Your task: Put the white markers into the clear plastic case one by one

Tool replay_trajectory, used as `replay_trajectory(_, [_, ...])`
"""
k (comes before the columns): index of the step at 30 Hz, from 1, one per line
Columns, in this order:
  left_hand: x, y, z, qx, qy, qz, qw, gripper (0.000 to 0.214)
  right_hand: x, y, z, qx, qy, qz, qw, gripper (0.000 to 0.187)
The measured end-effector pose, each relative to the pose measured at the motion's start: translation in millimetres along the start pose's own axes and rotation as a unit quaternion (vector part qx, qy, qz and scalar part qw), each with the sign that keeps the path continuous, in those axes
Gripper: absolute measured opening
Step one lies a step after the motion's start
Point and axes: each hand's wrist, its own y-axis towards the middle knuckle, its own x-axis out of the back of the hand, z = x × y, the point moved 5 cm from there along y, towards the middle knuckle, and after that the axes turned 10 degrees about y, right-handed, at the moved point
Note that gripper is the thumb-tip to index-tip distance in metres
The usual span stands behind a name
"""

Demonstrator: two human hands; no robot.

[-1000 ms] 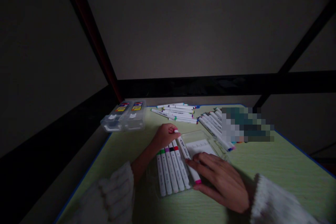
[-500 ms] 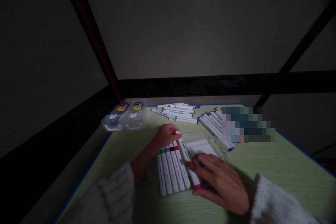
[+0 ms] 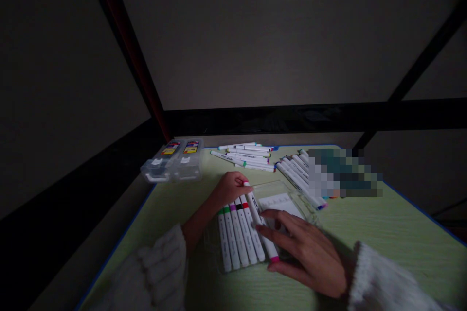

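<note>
My left hand (image 3: 231,188) is closed in a pinch on the upper end of a white marker with pink ends (image 3: 258,211). That marker slants over the right side of a row of white markers (image 3: 239,243), whose green, purple, black and red bands face away from me. The row lies in a clear plastic case (image 3: 272,185) with a white insert (image 3: 282,204). My right hand (image 3: 306,250) has its fingers spread. Its index fingertip rests on the pink marker's barrel, and its thumb is by the lower pink end.
Two clear plastic cases (image 3: 187,165) with bright labels stand at the table's back left. Several loose markers (image 3: 248,158) lie at the back, and another bunch (image 3: 297,177) lies right of them beside a blurred-out patch. A wall rises behind the pale green table (image 3: 386,248).
My right hand's fingers have lifted and spread slightly further apart along the pink marker. The left hand and the marker have barely moved.
</note>
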Motion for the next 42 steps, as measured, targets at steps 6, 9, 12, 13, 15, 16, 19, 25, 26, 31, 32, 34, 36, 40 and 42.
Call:
replay_trajectory(6, [1.0,2.2,4.3,-0.022,0.012,0.005,1.000,0.015,-1.4,-0.3,-0.3,0.010,-0.001,-0.001,1.000,0.045])
replay_trajectory(9, [1.1,3.1,5.8,-0.026,0.011,0.003,1.000,0.015,-2.4,-0.5,-0.6,0.018,-0.001,-0.003,1.000,0.045])
replay_trajectory(12, [0.9,3.0,5.9,-0.023,0.006,0.004,1.000,0.016,-2.7,-0.8,-0.4,0.022,-0.001,-0.005,1.000,0.045])
replay_trajectory(13, [0.8,2.8,5.6,-0.022,0.005,0.005,1.000,0.015,-2.7,-0.8,-0.2,0.022,-0.002,-0.005,1.000,0.046])
replay_trajectory(15, [0.9,2.4,5.2,-0.022,0.001,0.007,1.000,0.015,-2.5,-0.4,-0.1,0.018,-0.004,-0.002,1.000,0.047])
replay_trajectory(16, [1.0,2.4,5.2,-0.023,0.001,0.006,1.000,0.015,-2.4,-0.1,-0.1,0.015,-0.004,0.001,1.000,0.047])
replay_trajectory(19, [1.4,2.7,6.4,-0.026,0.003,0.002,1.000,0.015,-1.9,1.0,0.0,0.013,0.001,0.012,1.000,0.047])
replay_trajectory(25, [1.9,2.3,6.5,-0.024,0.003,-0.007,1.000,0.014,-0.2,1.8,-0.3,0.012,0.010,0.004,1.000,0.046])
replay_trajectory(26, [1.8,1.9,6.1,-0.021,0.003,-0.005,1.000,0.013,-0.1,1.9,-0.5,0.009,0.011,0.002,1.000,0.046])
replay_trajectory(31, [2.0,0.5,4.4,-0.025,-0.002,-0.002,1.000,0.013,-1.2,3.3,0.5,0.007,0.004,0.016,1.000,0.047])
replay_trajectory(32, [1.9,0.5,4.5,-0.026,-0.003,-0.002,1.000,0.013,-1.2,3.7,0.7,0.006,0.004,0.016,1.000,0.047])
replay_trajectory(34, [1.8,0.6,4.8,-0.025,-0.002,-0.001,1.000,0.014,-0.8,4.1,0.9,0.002,0.007,0.014,1.000,0.046])
replay_trajectory(36, [1.5,0.5,5.1,-0.023,-0.001,0.001,1.000,0.014,-0.9,4.0,0.9,0.001,0.007,0.013,1.000,0.046])
replay_trajectory(40, [1.6,0.4,5.0,-0.020,-0.009,0.002,1.000,0.015,-2.5,2.9,1.1,0.008,0.002,0.022,1.000,0.047])
replay_trajectory(42, [1.7,0.6,5.3,-0.020,-0.012,0.001,1.000,0.015,-2.3,2.8,1.5,0.007,0.001,0.025,1.000,0.047])
